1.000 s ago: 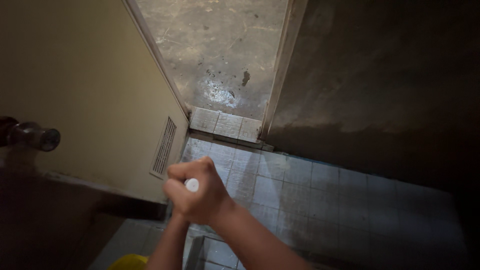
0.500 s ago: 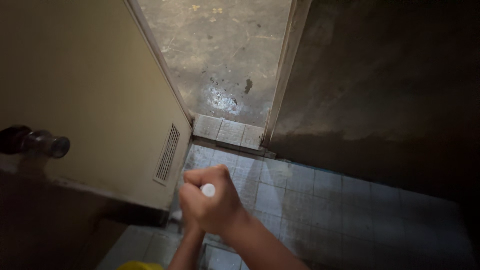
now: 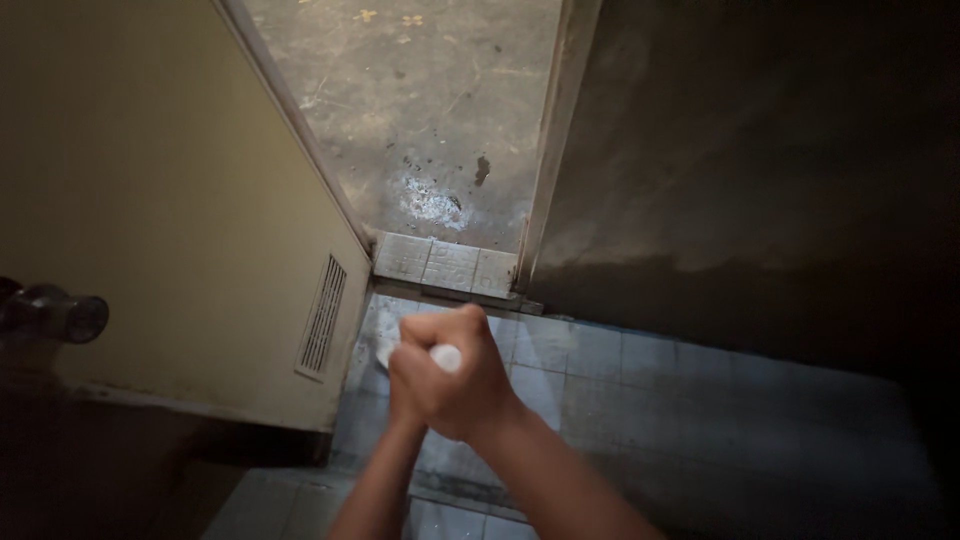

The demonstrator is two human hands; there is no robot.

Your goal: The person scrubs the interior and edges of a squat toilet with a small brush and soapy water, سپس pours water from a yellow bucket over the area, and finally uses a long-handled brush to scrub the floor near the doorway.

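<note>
Nearest: pale tiled floor (image 3: 640, 400), dim. Right hand (image 3: 455, 385) fisted around a white handle (image 3: 446, 358), left hand (image 3: 402, 400) just beneath it, mostly hidden; its grip cannot be told. Handle's rounded end faces the camera, long axis running down toward the floor. Left: cream door (image 3: 180, 230), louvred vent (image 3: 322, 315), metal knob (image 3: 55, 312). Beyond: tiled threshold (image 3: 445, 265), stained concrete floor (image 3: 430, 110).
</note>
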